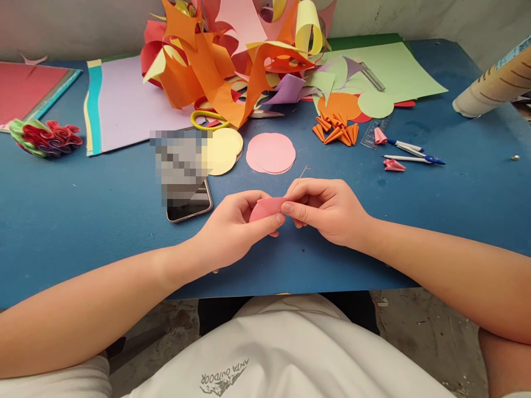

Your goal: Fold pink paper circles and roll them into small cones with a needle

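Both my hands meet over the near middle of the blue table (pixel 83 210), pinching one folded pink paper piece (pixel 265 208). My left hand (pixel 236 224) curls round its left side, thumb on top. My right hand (pixel 327 210) grips its right edge with thumb and forefinger, and a thin stick pokes up from those fingers. Just beyond lie a stack of pink paper circles (pixel 270 153) and a stack of yellow paper circles (pixel 224 150).
A phone (pixel 189 205) lies left of my hands. Behind are a heap of cut orange, pink and yellow paper scraps (pixel 232 61), yellow-handled scissors (pixel 207 119), small orange paper cones (pixel 337 132), two pink cones, pens (pixel 410 153), coloured sheets and a rolled paper flower (pixel 43 137) at left.
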A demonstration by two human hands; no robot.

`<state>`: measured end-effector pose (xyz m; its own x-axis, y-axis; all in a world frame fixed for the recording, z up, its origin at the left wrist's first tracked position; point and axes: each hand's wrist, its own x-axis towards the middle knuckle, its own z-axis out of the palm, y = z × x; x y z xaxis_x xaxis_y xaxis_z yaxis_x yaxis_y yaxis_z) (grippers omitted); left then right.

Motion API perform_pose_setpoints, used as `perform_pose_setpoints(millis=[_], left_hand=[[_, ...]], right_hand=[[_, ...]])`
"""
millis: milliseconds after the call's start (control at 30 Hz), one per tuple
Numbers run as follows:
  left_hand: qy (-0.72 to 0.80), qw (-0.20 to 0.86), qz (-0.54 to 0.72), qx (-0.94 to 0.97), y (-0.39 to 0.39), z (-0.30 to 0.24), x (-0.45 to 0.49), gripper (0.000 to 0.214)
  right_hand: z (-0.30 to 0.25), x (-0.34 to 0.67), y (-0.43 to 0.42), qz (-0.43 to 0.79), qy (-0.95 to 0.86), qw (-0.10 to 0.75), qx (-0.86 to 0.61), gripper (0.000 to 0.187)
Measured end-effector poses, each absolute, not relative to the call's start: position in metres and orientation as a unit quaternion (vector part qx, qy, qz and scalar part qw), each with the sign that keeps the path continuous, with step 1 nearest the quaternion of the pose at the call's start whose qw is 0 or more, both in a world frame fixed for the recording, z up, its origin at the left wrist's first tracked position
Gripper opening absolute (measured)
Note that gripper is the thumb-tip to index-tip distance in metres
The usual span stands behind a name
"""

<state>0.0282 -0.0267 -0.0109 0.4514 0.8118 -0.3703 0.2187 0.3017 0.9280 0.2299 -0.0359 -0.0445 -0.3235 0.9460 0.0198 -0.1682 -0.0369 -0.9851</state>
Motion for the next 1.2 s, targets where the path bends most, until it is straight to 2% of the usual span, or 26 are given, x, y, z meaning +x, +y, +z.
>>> perform_pose_setpoints(millis=[333,600,967,1200], left_hand=[[0.463,0.655,0.229,0.552,-0.0277,-0.012,0.0289,0.018],[0.47,0.587,0.218,0.622,-0.0274,-0.0129,0.0262,0.018],[0.444,0.642,0.215,0.587,-0.03,-0.0128,0.0267,0.015],[0.456,0.625,0.191,0.603,-0.0291,-0.0112,0.0239,0.009]], right_hand=[[-0.0451,0.2288,-0.0377,0.6,-0.544,0.465,-0.356,0.024],[-0.0449,0.2285,-0.0372,0.602,-0.545,0.452,-0.369,0.024],[-0.0458,0.2294,-0.0376,0.591,-0.579,0.465,-0.315,0.017],[-0.0464,0.2293,-0.0373,0.58,-0.583,0.468,-0.323,0.021]])
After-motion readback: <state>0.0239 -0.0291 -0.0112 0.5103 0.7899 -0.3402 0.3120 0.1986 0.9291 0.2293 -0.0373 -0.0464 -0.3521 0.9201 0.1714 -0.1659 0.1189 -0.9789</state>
